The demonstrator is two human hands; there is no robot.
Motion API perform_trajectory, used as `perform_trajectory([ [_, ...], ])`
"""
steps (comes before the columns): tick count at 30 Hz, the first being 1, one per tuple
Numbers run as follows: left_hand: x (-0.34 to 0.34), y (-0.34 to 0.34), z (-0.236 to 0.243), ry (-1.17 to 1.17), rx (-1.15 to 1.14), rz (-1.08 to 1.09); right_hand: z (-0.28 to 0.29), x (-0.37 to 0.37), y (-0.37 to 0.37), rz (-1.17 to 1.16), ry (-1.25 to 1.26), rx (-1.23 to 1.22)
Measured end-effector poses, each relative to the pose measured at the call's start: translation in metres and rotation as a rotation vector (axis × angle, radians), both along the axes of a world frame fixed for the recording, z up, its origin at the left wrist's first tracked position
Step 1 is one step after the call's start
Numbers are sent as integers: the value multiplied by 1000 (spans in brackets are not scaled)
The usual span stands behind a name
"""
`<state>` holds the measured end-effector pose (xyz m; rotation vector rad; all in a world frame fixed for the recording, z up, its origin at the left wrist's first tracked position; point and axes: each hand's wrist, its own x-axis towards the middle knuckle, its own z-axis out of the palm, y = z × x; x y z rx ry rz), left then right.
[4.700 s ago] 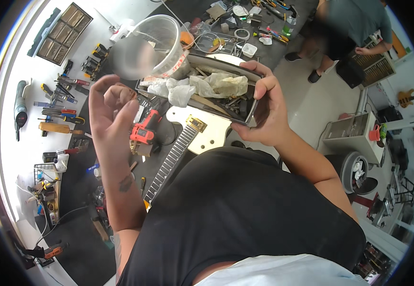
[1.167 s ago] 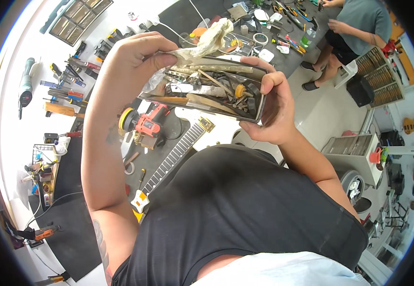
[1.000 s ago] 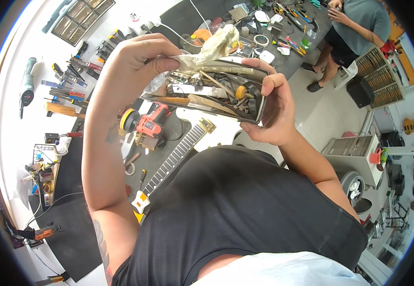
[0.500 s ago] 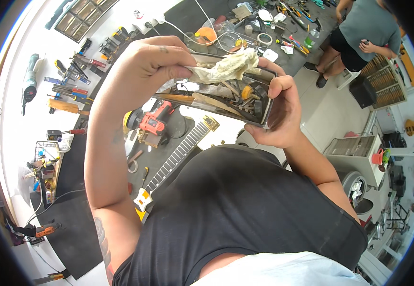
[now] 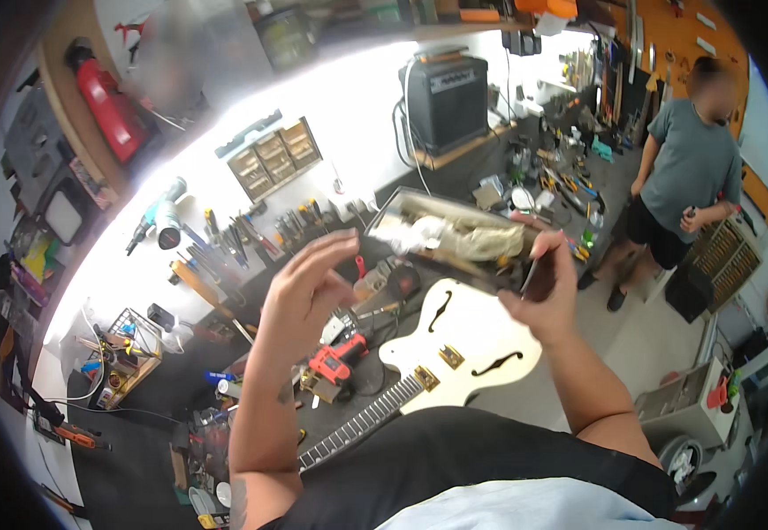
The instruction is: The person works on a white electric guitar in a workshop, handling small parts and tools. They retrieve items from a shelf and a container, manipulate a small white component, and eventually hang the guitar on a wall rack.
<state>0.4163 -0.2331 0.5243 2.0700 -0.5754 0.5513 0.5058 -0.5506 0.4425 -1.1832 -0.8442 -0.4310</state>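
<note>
At centre, box (image 5: 426,204) already lifted, right hand (image 5: 550,296) pinching its end between fingers; wad (image 5: 492,241) inside; left hand (image 5: 307,281) empty, fingers spread.

Open dk box (image 5: 426,206) is aloft w/ crumpled cream wad (image 5: 492,242) inside.

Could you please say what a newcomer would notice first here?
Probably the cream guitar, face up near the centre, with the open box in the right hand pictured above it. A red cylinder at upper left and a black amplifier at upper centre also stand out.
</note>
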Motion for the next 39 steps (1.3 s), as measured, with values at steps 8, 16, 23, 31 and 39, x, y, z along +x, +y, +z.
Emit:
perform_trajectory([
  [8,-92,41,-86,530,-73,185,165,49,6,-133,-136,221],
  [16,-137,49,-156,722,-131,338,232,100,59,-485,-146,71],
  [23,-147,41,-165,756,-92,316,229,176,122,-757,-270,-125],
  [31,-149,21,-169,850,-180,259,234,135,146,-798,-370,-324],
  [39,-144,14,-227,886,-212,155,64,50,83,-359,-295,-334],
])
